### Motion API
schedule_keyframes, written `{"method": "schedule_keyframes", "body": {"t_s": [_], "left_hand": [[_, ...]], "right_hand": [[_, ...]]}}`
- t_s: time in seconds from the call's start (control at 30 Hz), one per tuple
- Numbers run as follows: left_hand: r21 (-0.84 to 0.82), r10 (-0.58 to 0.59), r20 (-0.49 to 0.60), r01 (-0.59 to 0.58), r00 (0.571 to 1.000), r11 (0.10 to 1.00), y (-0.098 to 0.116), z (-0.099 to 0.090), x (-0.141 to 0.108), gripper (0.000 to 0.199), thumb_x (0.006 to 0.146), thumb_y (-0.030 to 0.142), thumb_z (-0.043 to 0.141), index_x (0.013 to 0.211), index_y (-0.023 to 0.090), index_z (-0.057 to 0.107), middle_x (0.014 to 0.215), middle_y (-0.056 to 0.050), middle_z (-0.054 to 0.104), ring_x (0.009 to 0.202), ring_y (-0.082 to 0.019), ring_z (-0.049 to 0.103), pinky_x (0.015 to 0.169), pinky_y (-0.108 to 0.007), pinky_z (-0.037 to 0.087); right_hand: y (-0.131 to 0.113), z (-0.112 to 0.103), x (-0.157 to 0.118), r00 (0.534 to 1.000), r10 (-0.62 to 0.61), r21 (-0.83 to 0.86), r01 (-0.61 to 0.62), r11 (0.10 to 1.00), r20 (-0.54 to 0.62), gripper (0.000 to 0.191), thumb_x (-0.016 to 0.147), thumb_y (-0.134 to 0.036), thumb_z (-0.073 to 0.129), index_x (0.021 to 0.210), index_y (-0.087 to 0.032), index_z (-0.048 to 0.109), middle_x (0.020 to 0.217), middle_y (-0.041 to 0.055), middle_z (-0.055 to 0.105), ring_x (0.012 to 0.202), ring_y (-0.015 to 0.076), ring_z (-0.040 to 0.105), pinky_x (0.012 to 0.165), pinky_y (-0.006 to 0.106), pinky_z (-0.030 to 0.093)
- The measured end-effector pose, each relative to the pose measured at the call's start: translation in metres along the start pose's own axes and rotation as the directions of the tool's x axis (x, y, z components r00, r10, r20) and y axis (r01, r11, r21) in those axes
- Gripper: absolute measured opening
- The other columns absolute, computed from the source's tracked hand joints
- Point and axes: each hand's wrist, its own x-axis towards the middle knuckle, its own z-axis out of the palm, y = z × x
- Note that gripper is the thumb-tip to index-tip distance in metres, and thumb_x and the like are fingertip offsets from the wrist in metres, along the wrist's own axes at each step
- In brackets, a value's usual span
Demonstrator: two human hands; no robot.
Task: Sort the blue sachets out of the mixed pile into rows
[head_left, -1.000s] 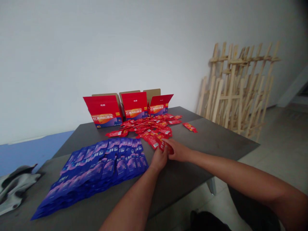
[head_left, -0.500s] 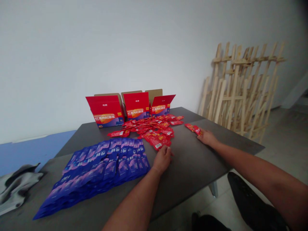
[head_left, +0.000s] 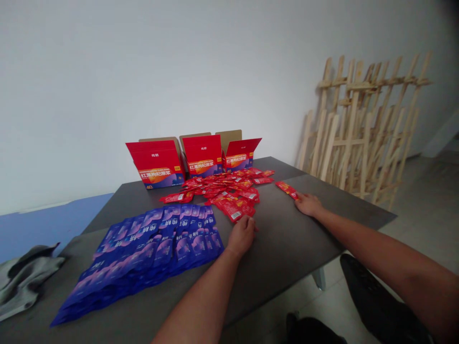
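My left hand (head_left: 243, 235) rests on the table with its fingers curled closed at the near edge of a red sachet (head_left: 234, 210), at the front of the loose pile. Its fingertips are partly hidden. To the right, my right hand (head_left: 309, 204) pinches the near end of another red sachet (head_left: 286, 189), which lies low over the tabletop, apart from the pile. Whether more than one sachet is in that grip I cannot tell. The pile of red sachets (head_left: 215, 184) spreads in front of the boxes. Blue pouches (head_left: 154, 243) overlap in rows left of my left hand.
Three open red cartons, a left one (head_left: 159, 167), a middle one (head_left: 203, 155) and a right one (head_left: 239, 155), stand at the back of the dark table (head_left: 283, 243). Grey cloth (head_left: 27, 277) lies at the left. Wooden easels (head_left: 353, 129) lean against the wall at right.
The red sachet in my right hand has gone from a fanned, bent look to a straighter, flatter strip. My left hand stays almost still. The view has shifted slightly.
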Motion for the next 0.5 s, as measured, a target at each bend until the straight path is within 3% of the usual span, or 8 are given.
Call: {"method": "schedule_keyframes", "body": {"t_s": [0.07,0.13,0.23,0.37,0.43,0.5], "left_hand": [[-0.009,0.001,0.004,-0.001,1.000,1.000,-0.001,0.000,0.001,0.032,0.091,0.042,0.034,0.085,0.018,0.054,0.077,-0.002,0.064,0.058,-0.011,0.056,0.055,-0.023,0.038],[-0.003,-0.001,0.007,0.001,1.000,1.000,-0.001,0.001,0.001,0.031,0.090,0.041,0.034,0.084,0.018,0.054,0.075,-0.002,0.064,0.058,-0.011,0.055,0.055,-0.023,0.037],[0.042,-0.002,0.016,0.001,1.000,0.999,-0.001,0.001,0.002,0.028,0.089,0.037,0.037,0.080,0.018,0.055,0.071,-0.001,0.062,0.060,-0.012,0.055,0.057,-0.023,0.037],[0.087,0.016,0.002,-0.016,1.000,0.996,-0.001,0.000,0.001,0.027,0.088,0.035,0.038,0.076,0.018,0.055,0.069,-0.001,0.062,0.063,-0.012,0.055,0.059,-0.023,0.037],[0.094,0.030,-0.004,-0.029,1.000,0.995,-0.002,0.000,0.001,0.027,0.088,0.035,0.038,0.076,0.018,0.055,0.070,-0.002,0.062,0.064,-0.013,0.055,0.059,-0.023,0.037],[0.096,0.041,-0.005,-0.041,0.999,0.995,-0.003,0.000,0.001,0.028,0.089,0.036,0.038,0.077,0.018,0.055,0.070,-0.002,0.062,0.065,-0.013,0.055,0.059,-0.023,0.036]], "right_hand": [[-0.001,-0.003,-0.003,0.999,0.034,0.004,-0.034,0.999,0.005,0.056,0.087,-0.047,0.032,0.138,-0.024,0.039,0.132,0.0138,0.047,0.118,0.0319,0.044,0.097,0.050,0.030],[-0.005,-0.006,-0.007,0.997,0.041,-0.010,-0.041,0.999,-0.062,0.058,0.086,-0.049,0.035,0.138,-0.023,0.040,0.134,0.0161,0.044,0.118,0.0350,0.043,0.094,0.053,0.032],[-0.024,-0.013,-0.011,0.972,-0.095,-0.025,0.091,0.996,-0.217,0.056,0.085,-0.047,0.042,0.133,-0.019,0.046,0.134,0.0180,0.043,0.118,0.0359,0.042,0.095,0.051,0.033],[-0.077,-0.018,-0.012,0.913,-0.365,0.142,0.391,0.909,-0.181,0.044,0.086,-0.043,0.046,0.116,-0.014,0.059,0.114,0.0141,0.059,0.104,0.0233,0.054,0.092,0.034,0.039],[-0.107,-0.017,-0.010,0.910,-0.379,0.234,0.410,0.881,-0.168,0.046,0.084,-0.046,0.049,0.114,-0.013,0.059,0.107,0.0127,0.063,0.096,0.0212,0.057,0.086,0.031,0.042],[-0.133,-0.015,-0.007,0.894,-0.403,0.243,0.443,0.863,-0.198,0.051,0.081,-0.049,0.054,0.117,-0.014,0.057,0.112,0.0125,0.061,0.102,0.0231,0.055,0.090,0.033,0.041]]}}
